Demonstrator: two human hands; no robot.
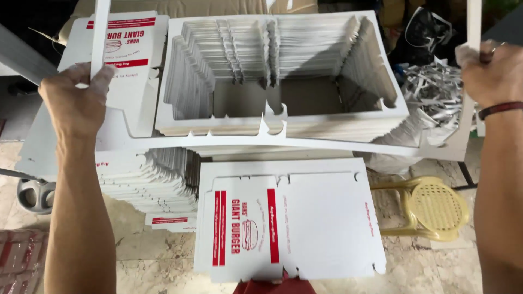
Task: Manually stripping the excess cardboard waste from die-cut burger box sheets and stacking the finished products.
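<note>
White die-cut cardboard waste frame [305, 142] hung above stack of flat printed box blanks [289, 218]. Left hand [73, 103] clamped on left strip, right hand [490, 73] on right strip. Judged light, floppy, tear-prone; best held at side strips.

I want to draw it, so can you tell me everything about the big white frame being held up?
The cardboard frame is a thin, flat sheet of white card with its middle punched out, leaving narrow strips and small notched tabs along the inner edge. It looks light and slightly bowed. It is held up level over stacks of cut box blanks, seen through its opening. The left hand grips its left strip and the right hand grips its right strip. Its far edge runs out of view.
</note>
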